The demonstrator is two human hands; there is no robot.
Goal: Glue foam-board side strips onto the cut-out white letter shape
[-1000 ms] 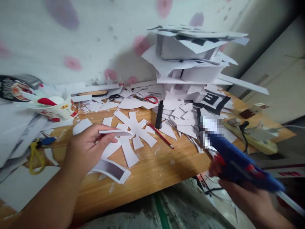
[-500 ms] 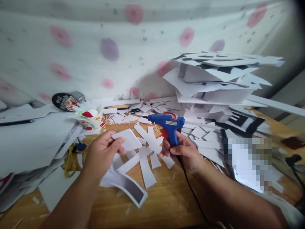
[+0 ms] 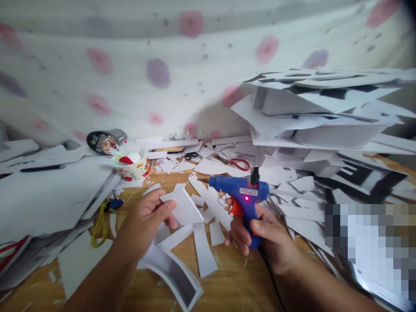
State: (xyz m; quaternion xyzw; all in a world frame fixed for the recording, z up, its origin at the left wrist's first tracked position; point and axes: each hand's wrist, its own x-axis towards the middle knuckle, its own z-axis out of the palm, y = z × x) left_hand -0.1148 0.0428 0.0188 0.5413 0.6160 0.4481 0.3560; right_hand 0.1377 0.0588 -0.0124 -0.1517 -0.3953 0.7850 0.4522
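My left hand pinches a small white foam board piece by its left edge, between thumb and fingers. My right hand is wrapped round the handle of a blue hot glue gun, its nozzle pointing left above the table. A red light glows on its side, and a black cord runs down from the handle. Nozzle and board are apart. Beneath the hands lie several white strips and a curved white channel-shaped piece.
Red-handled scissors lie among scraps at the back. A tall stack of white boards stands at right, near a pixelated screen. A paper cup with utensils and a yellow loop are at left on the wooden table.
My right hand has lowered the glue gun and moved it slightly right, uncovering the red scissors. The red light now shows. The view has shifted; the board piece stays in my left hand.
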